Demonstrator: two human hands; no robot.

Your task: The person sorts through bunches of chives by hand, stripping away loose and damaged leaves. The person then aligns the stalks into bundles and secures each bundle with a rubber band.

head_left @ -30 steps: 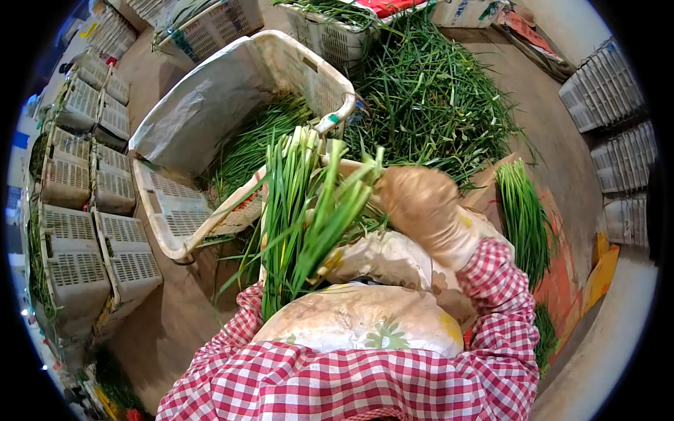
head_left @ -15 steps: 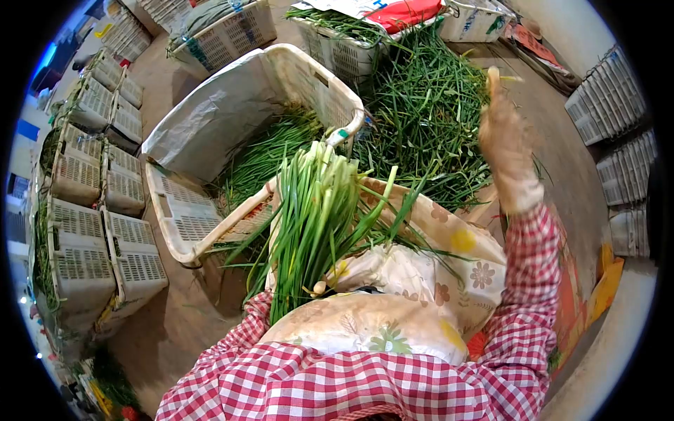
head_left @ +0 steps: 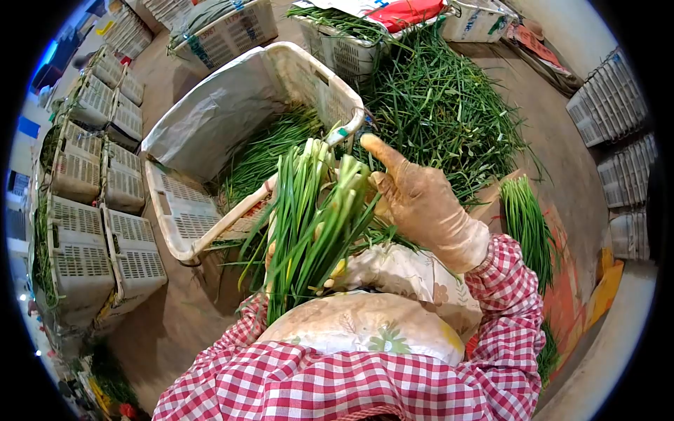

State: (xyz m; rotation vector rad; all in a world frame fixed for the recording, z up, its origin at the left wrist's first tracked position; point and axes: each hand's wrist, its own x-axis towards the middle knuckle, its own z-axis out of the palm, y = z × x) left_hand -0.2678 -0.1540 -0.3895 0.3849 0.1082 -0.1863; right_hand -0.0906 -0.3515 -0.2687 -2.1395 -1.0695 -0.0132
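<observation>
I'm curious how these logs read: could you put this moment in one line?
left hand: holding green stalks | right hand: beside their pale ends, index finger extended | lined crate: more stalks inside | loose greens: heaped beyond

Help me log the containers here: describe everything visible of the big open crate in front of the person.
The crate is off-white, apparently plastic, with slotted walls, rounded corners and a thick, grimy rim. A pale, wrinkled sheet lines one side; a green patch marks one corner. Long green leaves lie inside. It stands open-topped, left of the leafy heap. The held bunch overlaps its near rim; whether they touch is unclear.
</observation>
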